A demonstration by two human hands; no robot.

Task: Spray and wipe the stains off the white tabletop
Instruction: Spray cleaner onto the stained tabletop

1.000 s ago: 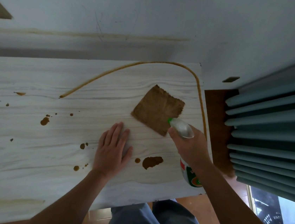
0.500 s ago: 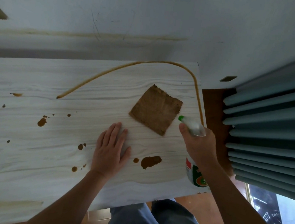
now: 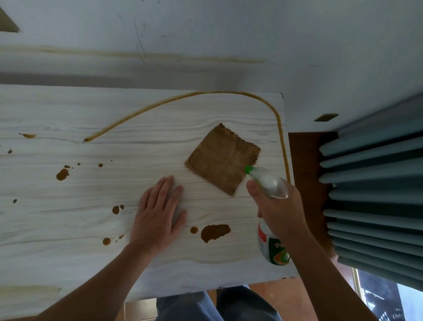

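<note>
1. The bottle (image 3: 271, 246) hangs past the table's (image 3: 64, 236) right edge. If the grip slips, it probably falls to the floor, not the table.
2. The blot (image 3: 215, 232) lies near the front edge, between the left hand (image 3: 158, 215) and the bottle. The green nozzle (image 3: 249, 168) points beyond it toward the cloth (image 3: 222, 159), so a squeeze now would likely wet the cloth and miss the stain.
3. Spray aimed lower could catch the left hand, which lies just beside the blot.
4. The drops (image 3: 62, 174) to the left and the long streak (image 3: 186, 96) at the back are well apart, so a single spray may not reach them all.
5. The left fingers (image 3: 164, 192) are straight and close together, palm flat on the table, holding nothing.
6. The right hand (image 3: 278, 210) has its fingers (image 3: 252, 190) curled round the bottle's neck. I cannot tell whether the trigger is pressed.
7. The cloth lies flat, untouched, beyond both hands.
</note>
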